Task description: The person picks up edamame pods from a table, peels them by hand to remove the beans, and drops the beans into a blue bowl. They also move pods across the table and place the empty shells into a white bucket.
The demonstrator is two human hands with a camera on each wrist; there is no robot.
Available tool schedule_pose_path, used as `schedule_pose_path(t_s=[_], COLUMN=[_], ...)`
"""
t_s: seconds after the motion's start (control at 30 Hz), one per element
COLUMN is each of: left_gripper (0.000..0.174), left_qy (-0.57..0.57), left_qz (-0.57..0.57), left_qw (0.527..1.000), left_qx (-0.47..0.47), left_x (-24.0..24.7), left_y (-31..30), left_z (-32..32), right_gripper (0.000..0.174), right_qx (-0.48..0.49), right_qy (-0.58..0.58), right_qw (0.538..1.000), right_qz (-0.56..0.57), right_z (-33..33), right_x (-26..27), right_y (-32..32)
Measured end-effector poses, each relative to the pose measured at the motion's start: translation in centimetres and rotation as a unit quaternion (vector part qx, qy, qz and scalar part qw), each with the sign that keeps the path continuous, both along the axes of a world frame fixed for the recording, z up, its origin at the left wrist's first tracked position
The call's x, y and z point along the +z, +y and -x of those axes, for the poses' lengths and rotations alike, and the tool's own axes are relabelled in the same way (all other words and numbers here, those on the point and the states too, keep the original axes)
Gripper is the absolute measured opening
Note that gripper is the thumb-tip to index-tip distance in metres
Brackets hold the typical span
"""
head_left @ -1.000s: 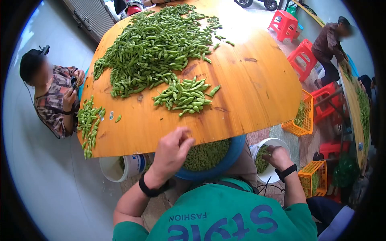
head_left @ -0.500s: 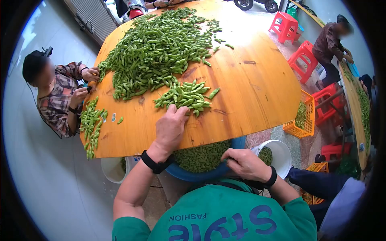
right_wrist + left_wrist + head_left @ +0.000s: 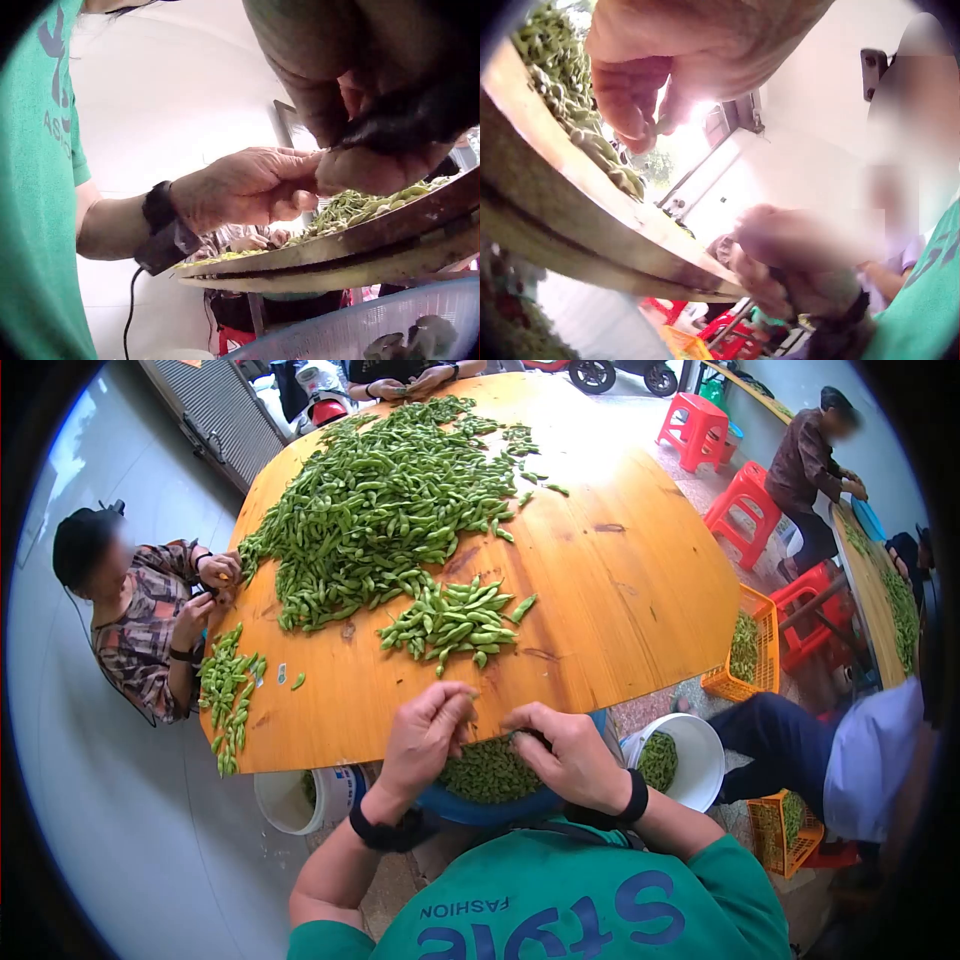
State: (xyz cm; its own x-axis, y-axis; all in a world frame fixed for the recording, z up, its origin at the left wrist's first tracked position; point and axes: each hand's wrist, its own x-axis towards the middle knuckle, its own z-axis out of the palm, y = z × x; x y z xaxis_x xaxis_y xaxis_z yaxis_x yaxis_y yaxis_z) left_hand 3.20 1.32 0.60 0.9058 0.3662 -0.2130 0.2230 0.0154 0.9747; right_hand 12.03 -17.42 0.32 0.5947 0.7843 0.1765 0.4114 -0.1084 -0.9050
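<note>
My left hand (image 3: 425,740) is held over the near table edge, fingers bent. In the left wrist view it pinches a small green bean pod (image 3: 662,124) between thumb and fingertips. Close to its right is my right hand (image 3: 575,760), fingers curled inward, with something dark along its thumb (image 3: 405,120); whether its fingertips hold anything I cannot tell. Just beyond my hands lies a small pile of green bean pods (image 3: 455,622) on the wooden table (image 3: 620,610). Below, a blue tub (image 3: 470,808) contains many small green pieces.
A large heap of pods (image 3: 365,510) covers the table's far left. White buckets (image 3: 705,760) stand on both sides of the tub. Orange crates (image 3: 765,650) and red stools (image 3: 745,510) are at the right. A person (image 3: 140,610) works at the left edge; another person's dark-trousered leg (image 3: 775,740) is near the right bucket.
My left hand reached to the small pod pile, then drew back toward me. My right hand moved from the right bucket to beside my left. The dark-trousered person came closer on the right.
</note>
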Motion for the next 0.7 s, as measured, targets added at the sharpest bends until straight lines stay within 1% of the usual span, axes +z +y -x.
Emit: schedule_pose_path(t_s=[0.03, 0.07, 0.13, 0.17, 0.3, 0.37, 0.4, 0.47, 0.5, 0.57, 0.6, 0.63, 0.67, 0.7], left_gripper=[0.018, 0.018, 0.021, 0.019, 0.015, 0.011, 0.011, 0.01, 0.01, 0.011, 0.011, 0.013, 0.015, 0.017], left_qy=[0.008, 0.009, -0.001, -0.013, -0.015, 0.002, 0.002, -0.004, -0.005, -0.062, -0.064, -0.134, -0.205, -0.235], left_qz=[0.061, 0.062, 0.101, 0.114, 0.11, 0.074, 0.074, 0.027, 0.027, -0.14, -0.14, -0.27, -0.391, -0.42], left_qw=[0.998, 0.998, 0.995, 0.993, 0.994, 0.997, 0.997, 1.0, 1.0, 0.988, 0.988, 0.954, 0.897, 0.877], left_qx=[-0.011, -0.012, -0.007, 0.003, 0.011, 0.017, 0.016, 0.013, 0.012, -0.008, -0.009, -0.009, -0.011, -0.002], left_x=[-0.2, -0.4, -0.6, -0.5, -1.0, -1.0, -1.1, -1.1, -1.4, -2.2, -2.3, -2.3, -2.4, -2.2], left_y=[-0.3, -0.8, -1.9, -2.2, -2.9, -3.3, -3.5, -3.7, -3.7, -3.9, -4.2, -4.4, -4.7, -5.2], left_z=[0.5, 0.9, 1.5, 1.8, 2.5, 2.6, 2.7, 2.7, 2.8, 3.0, 3.0, 2.8, 2.4, 2.2], right_gripper=[0.016, 0.018, 0.019, 0.02, 0.018, 0.016, 0.016, 0.013, 0.013, 0.01, 0.01, 0.009, 0.009, 0.01], right_qx=[-0.022, -0.045, -0.046, -0.045, -0.033, -0.025, -0.026, -0.026, -0.027, -0.028, -0.03, -0.033, -0.04, -0.031], right_qy=[0.027, 0.055, 0.073, 0.089, 0.113, 0.08, 0.079, 0.04, 0.04, -0.001, -0.002, -0.064, -0.126, -0.137], right_qw=[0.999, 0.997, 0.996, 0.995, 0.993, 0.996, 0.996, 0.999, 0.999, 1.0, 1.0, 0.997, 0.991, 0.99], right_qz=[-0.012, -0.024, -0.021, -0.018, 0.001, -0.014, -0.013, -0.006, -0.006, 0.001, 0.001, -0.01, -0.019, 0.002], right_z=[0.1, 0.1, 0.2, 0.2, 0.5, 0.5, 0.5, 0.5, 0.6, 0.8, 0.9, 1.1, 1.2, 1.3], right_x=[0.0, -0.1, -0.4, -0.5, -0.6, -1.1, -1.1, -1.0, -1.0, -1.0, -1.3, -1.9, -2.3, -2.4], right_y=[0.4, 0.7, 0.9, 0.9, 0.7, 0.6, 0.5, 0.4, 0.4, 0.4, 0.5, 0.6, 0.6, 0.5])
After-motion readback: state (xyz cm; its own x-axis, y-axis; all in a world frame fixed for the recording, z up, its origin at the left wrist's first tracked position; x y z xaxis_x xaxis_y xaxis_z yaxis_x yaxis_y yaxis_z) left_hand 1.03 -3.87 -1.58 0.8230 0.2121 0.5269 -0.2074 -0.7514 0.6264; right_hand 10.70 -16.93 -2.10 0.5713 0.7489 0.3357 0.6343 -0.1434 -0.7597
